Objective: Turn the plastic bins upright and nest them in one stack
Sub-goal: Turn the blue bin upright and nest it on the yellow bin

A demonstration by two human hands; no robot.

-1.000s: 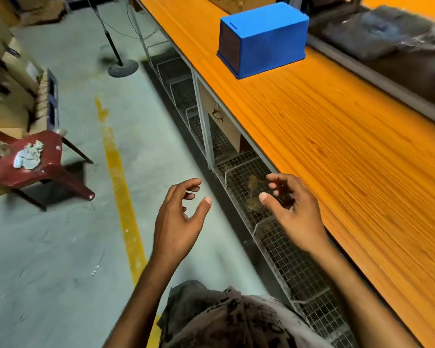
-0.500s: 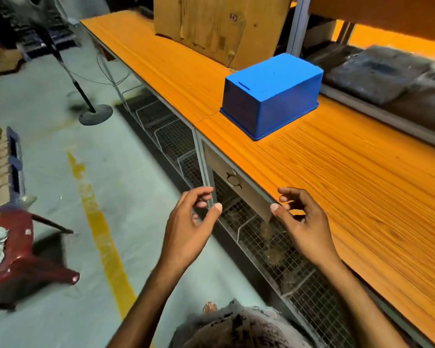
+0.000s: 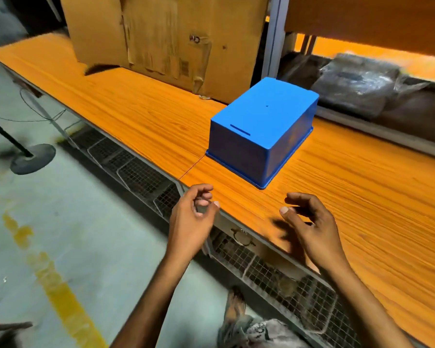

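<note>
While the bin (image 3: 263, 126) lies upside down on the bench (image 3: 136, 109), just ahead of your left hand (image 3: 192, 222) and right hand (image 3: 312, 229) and about midway between them, you are only reaching for it. Both hands hover loosely curled, gripping nothing. By my judgement, the next move calls for a grip on its opposite sides, then a flip rim-up. No second bin shows.

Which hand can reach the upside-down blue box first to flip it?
Probably the right hand: it hovers over the orange table, close in front of the blue bin. The left hand hangs at the table's edge, farther off.
</note>
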